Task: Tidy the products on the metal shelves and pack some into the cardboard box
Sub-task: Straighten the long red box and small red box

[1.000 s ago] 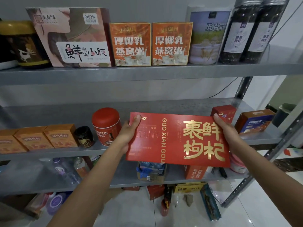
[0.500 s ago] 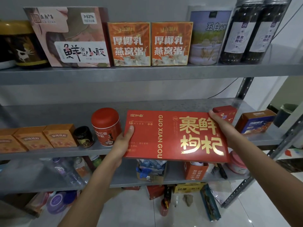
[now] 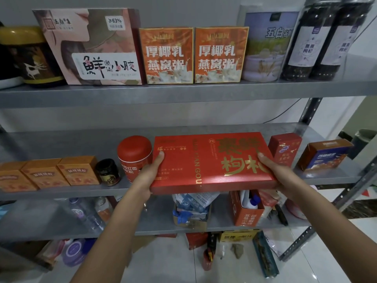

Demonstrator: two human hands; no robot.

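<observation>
A grey wall (image 3: 183, 11) fills the top of the frame. A thin black cable (image 3: 284, 111) crosses it at mid right. A dark bin (image 3: 366, 139) stands at the right edge. Pale glossy floor tiles (image 3: 173, 264) span the bottom.

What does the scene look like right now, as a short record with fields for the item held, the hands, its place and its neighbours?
held item: flat red box, lying nearly level
left hand: grips its left end, thumb on top
right hand: grips its right end
place: over the middle shelf, front edge overhanging; contact unclear
left neighbour: red tin
right neighbour: small red carton
</observation>
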